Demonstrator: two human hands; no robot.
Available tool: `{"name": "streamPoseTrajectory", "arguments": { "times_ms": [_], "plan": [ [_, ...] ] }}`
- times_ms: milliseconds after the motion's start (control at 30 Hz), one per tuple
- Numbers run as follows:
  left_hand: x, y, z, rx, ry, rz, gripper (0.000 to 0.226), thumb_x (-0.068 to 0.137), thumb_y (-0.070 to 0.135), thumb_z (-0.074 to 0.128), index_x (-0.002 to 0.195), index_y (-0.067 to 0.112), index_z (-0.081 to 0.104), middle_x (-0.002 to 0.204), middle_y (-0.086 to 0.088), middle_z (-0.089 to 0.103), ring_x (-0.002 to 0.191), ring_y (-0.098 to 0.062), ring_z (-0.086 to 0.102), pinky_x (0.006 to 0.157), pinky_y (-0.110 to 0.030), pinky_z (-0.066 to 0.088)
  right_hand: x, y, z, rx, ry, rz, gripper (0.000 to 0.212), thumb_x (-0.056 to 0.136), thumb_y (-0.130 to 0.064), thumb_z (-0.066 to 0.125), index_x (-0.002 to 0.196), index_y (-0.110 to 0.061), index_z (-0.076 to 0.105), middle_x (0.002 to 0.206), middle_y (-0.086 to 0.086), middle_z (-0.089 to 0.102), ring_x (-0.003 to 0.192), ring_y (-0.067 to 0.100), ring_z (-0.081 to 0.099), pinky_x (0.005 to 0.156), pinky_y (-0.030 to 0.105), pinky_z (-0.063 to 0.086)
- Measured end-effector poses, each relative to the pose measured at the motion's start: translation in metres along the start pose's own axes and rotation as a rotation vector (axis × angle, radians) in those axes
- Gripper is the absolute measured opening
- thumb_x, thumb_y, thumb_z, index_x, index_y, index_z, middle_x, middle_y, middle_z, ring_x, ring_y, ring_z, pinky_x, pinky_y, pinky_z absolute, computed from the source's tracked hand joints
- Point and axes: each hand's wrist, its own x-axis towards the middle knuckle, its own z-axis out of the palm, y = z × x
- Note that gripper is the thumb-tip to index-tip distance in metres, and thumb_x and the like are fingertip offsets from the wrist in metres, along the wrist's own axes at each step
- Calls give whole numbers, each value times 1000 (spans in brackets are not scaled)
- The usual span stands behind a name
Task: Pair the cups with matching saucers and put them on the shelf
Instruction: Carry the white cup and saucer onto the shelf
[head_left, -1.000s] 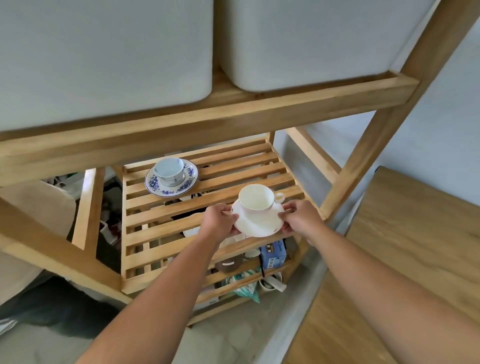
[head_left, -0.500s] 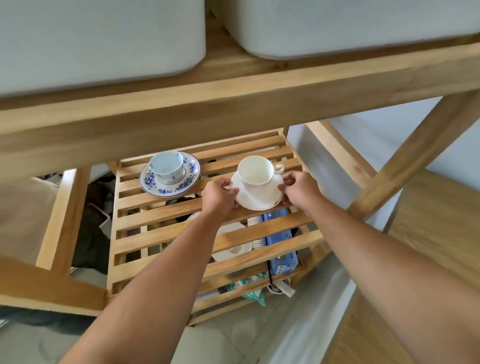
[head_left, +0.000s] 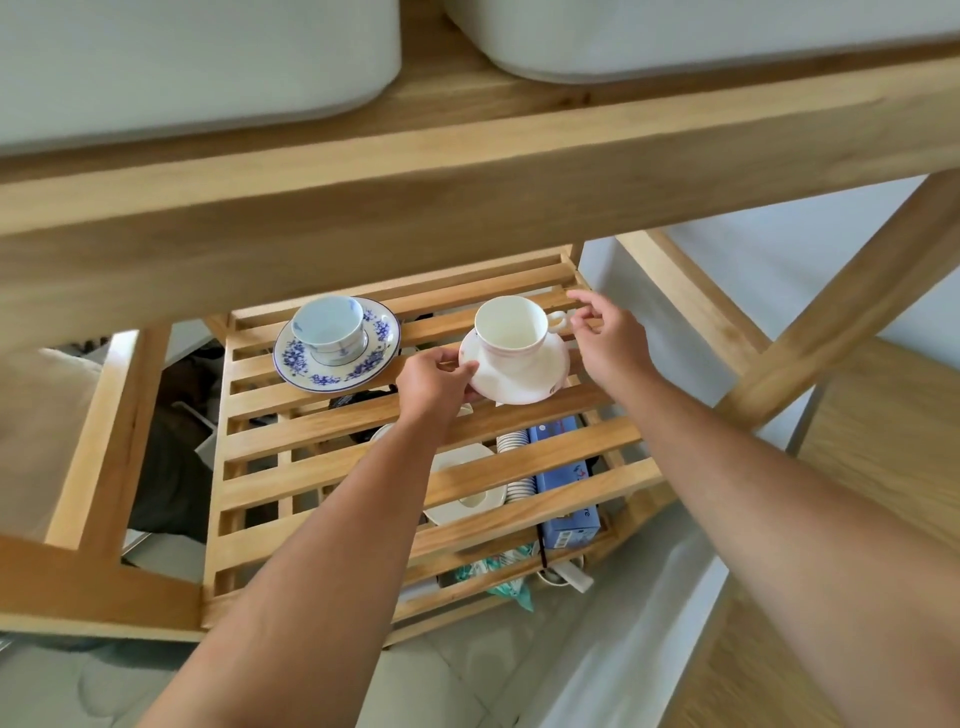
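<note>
A white cup (head_left: 511, 330) stands on a white saucer (head_left: 524, 379), which rests on the slatted wooden shelf (head_left: 322, 426). My left hand (head_left: 434, 384) pinches the saucer's left rim. My right hand (head_left: 605, 340) is just right of the cup's handle, fingers spread, off the saucer. To the left on the same shelf sits a pale blue cup (head_left: 330, 327) on a blue-flowered saucer (head_left: 337, 358).
A thick wooden beam (head_left: 415, 208) and two white bins (head_left: 197, 57) hang above the shelf. Below the slats lie white dishes (head_left: 465, 493), stacked cups and a blue box (head_left: 569, 525). A diagonal brace (head_left: 841, 306) and wooden table (head_left: 883, 467) stand at right.
The white cup and saucer moved further back and came down onto the slats. My right hand let go of the saucer and opened beside the cup's handle.
</note>
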Motion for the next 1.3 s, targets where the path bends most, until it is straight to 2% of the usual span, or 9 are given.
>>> {"name": "streamPoseTrajectory", "arguments": {
  "times_ms": [167, 367, 500, 600, 700, 767, 867, 1000, 1300],
  "plan": [
    [0, -1, -1, -1, -8, 2, 20, 88, 16, 66, 107, 13, 67, 94, -7, 73, 69, -12, 72, 62, -22, 59, 0, -5, -1, -52, -36, -83, 24, 91, -8, 52, 108, -16, 68, 110, 4, 68, 98, 17, 61, 84, 25, 49],
    [1, -1, -1, 2, -1, -1, 21, 87, 17, 67, 108, 12, 67, 97, -8, 72, 74, -15, 73, 65, -24, 60, -4, 0, 0, -23, -25, -90, 21, 92, -6, 52, 105, -12, 67, 103, 7, 69, 83, 18, 66, 69, 18, 49],
    [0, -1, -1, 7, 0, -4, 26, 87, 17, 67, 112, 11, 66, 102, -10, 72, 76, -16, 73, 68, -27, 61, -7, 6, -2, 8, -19, -65, 22, 91, -6, 52, 104, -14, 68, 102, 6, 69, 87, 21, 68, 60, 12, 45],
    [-7, 0, 1, 36, 45, 46, 37, 88, 18, 66, 124, 11, 58, 110, -10, 68, 82, -17, 69, 71, -29, 61, -10, 6, -4, 4, -35, -61, 24, 91, -10, 55, 111, -19, 64, 109, 4, 68, 95, 19, 65, 66, 15, 45],
    [-22, -3, 3, 233, 120, 244, 52, 88, 25, 64, 136, 14, 46, 123, -4, 54, 90, -10, 57, 87, -25, 51, -16, 9, -10, -2, -58, -12, 39, 91, -17, 56, 129, -23, 49, 122, -2, 62, 97, 10, 56, 64, 12, 41],
    [-35, -10, 1, 348, 89, 387, 57, 87, 27, 66, 138, 17, 44, 129, -2, 47, 100, -8, 51, 90, -22, 44, -25, 16, -13, -61, -79, -4, 46, 90, -20, 57, 134, -24, 45, 129, -2, 58, 102, 8, 53, 74, 15, 44],
    [-38, -25, -6, 562, 26, 502, 68, 82, 35, 69, 142, 20, 40, 140, 0, 44, 123, -16, 45, 100, -29, 40, -42, 28, -10, -239, -157, -40, 57, 85, -32, 64, 137, -23, 43, 136, -1, 54, 123, 17, 50, 100, 34, 44],
    [-32, -25, -8, 655, -77, 487, 70, 85, 38, 66, 144, 17, 36, 150, 4, 36, 132, -18, 41, 109, -34, 37, -52, 28, -1, -300, -153, -76, 54, 82, -33, 67, 132, -22, 51, 132, 3, 57, 123, 21, 48, 98, 33, 40],
    [-9, -12, 6, 580, -36, 460, 63, 86, 28, 67, 142, 12, 42, 153, 1, 37, 137, -17, 39, 111, -30, 31, -25, 20, 7, -273, -134, -53, 54, 84, -32, 65, 134, -19, 49, 132, 6, 59, 121, 24, 52, 97, 34, 42]
  ]
}}
